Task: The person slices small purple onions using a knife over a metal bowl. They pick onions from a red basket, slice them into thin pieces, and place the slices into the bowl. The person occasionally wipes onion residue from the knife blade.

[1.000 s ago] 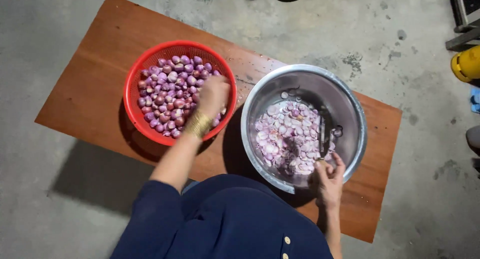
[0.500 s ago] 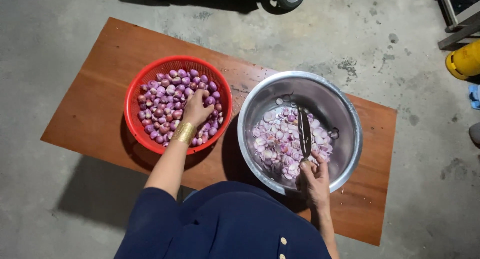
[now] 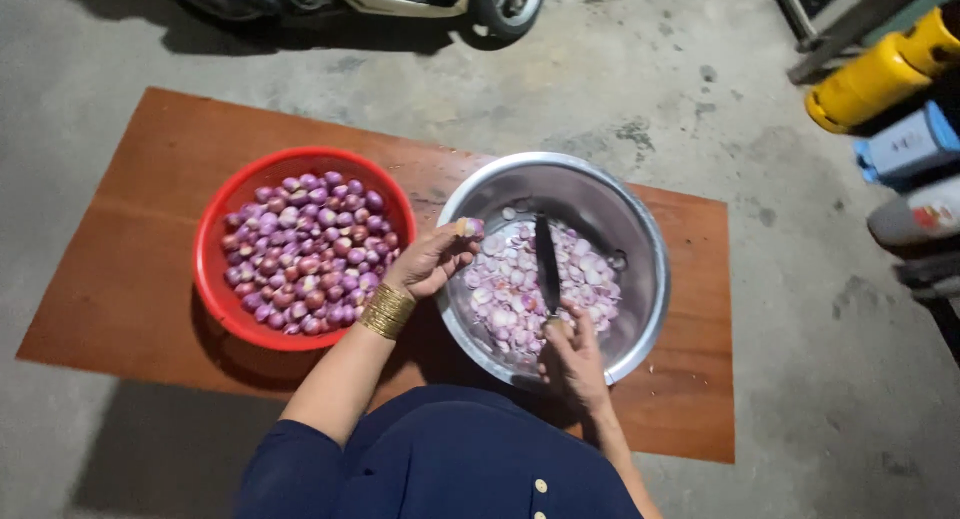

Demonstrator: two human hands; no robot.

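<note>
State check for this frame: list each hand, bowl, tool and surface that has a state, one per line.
left hand: pinching a shallot over the steel bowl's rim
shallot: held in fingertips, off the pile
right hand: gripping the knife
knife: blade pointing away, over the slices
red basin: full of whole shallots
steel bowl: partly filled with slices
wooden board: flat on the floor

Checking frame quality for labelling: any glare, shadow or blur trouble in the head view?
Head view: sharp overall; soft glare on the steel bowl rim; dark shadow under the red basin; knife reads as a dark shape; corners dim.
</note>
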